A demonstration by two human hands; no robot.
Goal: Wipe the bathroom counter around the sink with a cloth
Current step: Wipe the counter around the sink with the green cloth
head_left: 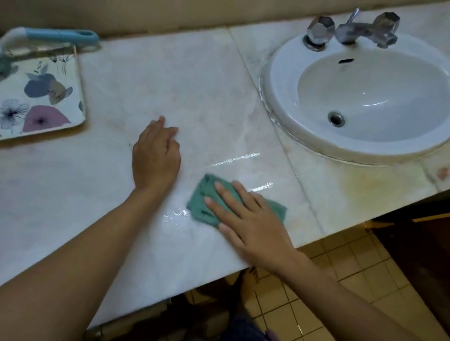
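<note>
Currently the right hand [250,227] lies palm-down with fingers spread flat on a green cloth [207,197], pressing it against the marble counter [173,79] near the front edge; the cloth is not gripped, only pinned under the palm and fingers. Wet streaks shine on the counter just beside the cloth, on its far and left sides. The left hand [156,156] rests on the counter to the left of the cloth, apart from it, fingers loosely curled and holding nothing. The white oval sink [277,96] sits far right, with a chrome tap [355,29] at its far rim. A floral tray [52,101] lies at the far left, with a blue-handled brush [56,36] resting across it.
</note>
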